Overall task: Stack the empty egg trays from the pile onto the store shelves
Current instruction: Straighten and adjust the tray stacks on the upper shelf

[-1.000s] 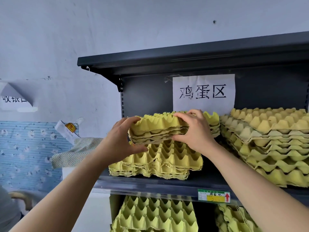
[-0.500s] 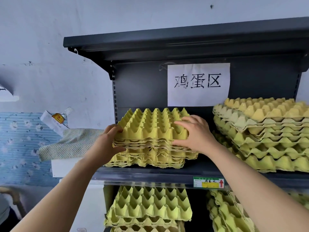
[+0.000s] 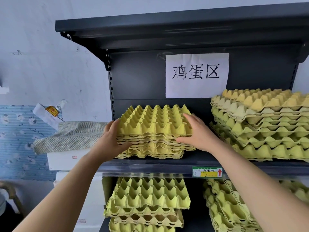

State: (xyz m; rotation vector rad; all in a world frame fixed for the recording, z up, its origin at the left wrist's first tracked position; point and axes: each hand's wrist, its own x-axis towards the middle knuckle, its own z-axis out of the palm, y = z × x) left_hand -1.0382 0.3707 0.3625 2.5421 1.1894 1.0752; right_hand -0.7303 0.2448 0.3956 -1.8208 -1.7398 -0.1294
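Head view: the left hand [image 3: 113,139] and the right hand [image 3: 199,133] bracket a stack of yellow-green moulded-pulp egg trays [image 3: 155,124]. The stack sits at the left end of the dark grey metal shelf [image 3: 200,157], below and left of a white paper sign with black characters [image 3: 197,76].

The left hand clasps the stack's left front corner, with fingers curled up the side and the thumb hooked across the layered front edge. The right hand lies over the right front corner, its fingers gently bent across the top peaks and its thumb stretched along the front edge. Both hands hold trays and nothing else.

The upper trays appear nested onto the lower ones, but the layered edges look ragged and do not line up exactly. The step in hand therefore seems to be settling and squaring the stack.

To do it well:
- Press down evenly on both corners together so the cups seat fully and do not ride on the peaks.
- Nudge the upper trays sideways until their edges match those beneath.
- Squeeze softly, since moulded pulp probably crushes and tears at the rim.
- Keep a gap from the taller, uneven pile of yellow and green pulp trays [image 3: 260,128] near the right. Bumping it could make it slide.
- Let go once the top lies level and nothing rocks.
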